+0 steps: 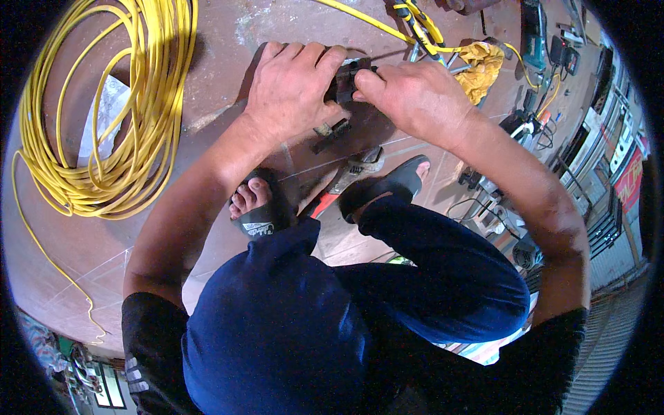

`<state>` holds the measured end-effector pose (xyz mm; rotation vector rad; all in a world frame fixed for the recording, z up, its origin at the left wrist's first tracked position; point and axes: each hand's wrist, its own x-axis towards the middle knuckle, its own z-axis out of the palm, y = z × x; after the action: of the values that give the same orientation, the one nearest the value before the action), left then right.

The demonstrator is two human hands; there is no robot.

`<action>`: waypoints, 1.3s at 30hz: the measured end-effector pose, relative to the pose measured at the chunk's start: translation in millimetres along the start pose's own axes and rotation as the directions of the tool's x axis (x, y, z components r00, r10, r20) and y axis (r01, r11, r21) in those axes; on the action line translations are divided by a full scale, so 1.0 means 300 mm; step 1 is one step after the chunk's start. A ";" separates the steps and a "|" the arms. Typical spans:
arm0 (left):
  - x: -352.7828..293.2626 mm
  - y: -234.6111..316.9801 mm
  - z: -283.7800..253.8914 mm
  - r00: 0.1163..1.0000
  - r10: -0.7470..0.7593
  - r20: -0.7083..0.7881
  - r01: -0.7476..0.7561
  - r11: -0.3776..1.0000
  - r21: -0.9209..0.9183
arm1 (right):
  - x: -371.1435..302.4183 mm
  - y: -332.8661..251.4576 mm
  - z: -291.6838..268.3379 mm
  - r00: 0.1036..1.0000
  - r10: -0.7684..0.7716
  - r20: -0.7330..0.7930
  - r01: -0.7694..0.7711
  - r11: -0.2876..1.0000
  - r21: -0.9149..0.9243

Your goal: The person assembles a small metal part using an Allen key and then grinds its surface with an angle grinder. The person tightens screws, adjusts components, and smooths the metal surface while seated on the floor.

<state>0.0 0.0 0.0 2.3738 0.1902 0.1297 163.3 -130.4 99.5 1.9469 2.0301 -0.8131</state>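
clothing: dark navy trousers (290, 325), loose, creased at knees | top: black short sleeves (149, 325), white stripes on left sleeve edge | forearms bare, no watch or rings visible | left hand (294, 86), right hand (415, 97): no gloves | feet: black open-toe slide sandals (259, 221), pale print on left strap

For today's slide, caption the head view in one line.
Both hands, left hand and right hand, grip a dark metal part beside a yellow cable coil.

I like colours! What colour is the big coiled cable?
Yellow; the coiled cable shows in the head view.
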 end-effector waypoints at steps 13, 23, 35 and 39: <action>-0.003 0.007 0.008 0.995 0.011 -0.101 -0.009 1.000 0.021 | -0.045 0.183 0.011 0.952 -0.143 0.270 -0.087 0.721 0.688; 0.021 0.055 0.015 0.984 -0.066 -0.164 0.070 0.997 0.019 | -0.142 -0.075 0.092 0.872 0.432 0.230 -0.379 0.299 0.876; -0.006 0.084 0.108 0.904 -0.092 -0.418 0.153 0.982 0.115 | 0.051 -0.410 0.189 0.372 0.699 0.610 0.203 -0.703 0.682; 0.003 0.101 0.127 0.907 -0.181 -0.379 0.222 0.973 0.066 | 0.058 -0.304 0.195 0.278 0.871 0.406 -0.187 -0.366 0.912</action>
<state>9.5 -47.2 -6.5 2.3997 0.6374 0.4816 60.3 -143.5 64.2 3.6340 -0.6897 -1.4438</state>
